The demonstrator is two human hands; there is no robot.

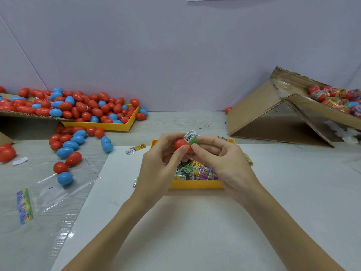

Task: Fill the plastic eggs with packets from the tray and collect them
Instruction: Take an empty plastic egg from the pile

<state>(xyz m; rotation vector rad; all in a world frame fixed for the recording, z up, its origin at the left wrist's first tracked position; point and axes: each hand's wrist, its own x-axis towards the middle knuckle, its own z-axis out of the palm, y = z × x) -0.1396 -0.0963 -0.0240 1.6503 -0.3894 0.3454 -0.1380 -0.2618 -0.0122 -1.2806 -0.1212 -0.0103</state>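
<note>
My left hand point(159, 161) grips a red plastic egg point(180, 144) above the yellow tray point(195, 184). My right hand point(224, 159) pinches a green packet point(192, 138) that sticks out of the egg's top. The tray beneath my hands holds several colourful packets point(195, 171). Part of the tray is hidden by my hands.
A second yellow tray point(109, 126) at the far left overflows with red and blue eggs point(82, 108); loose eggs point(70, 145) lie on the table. A cardboard box point(273, 114) at the right holds filled eggs point(336, 98). Loose packets point(134, 149) and a plastic bag point(58, 192) lie left.
</note>
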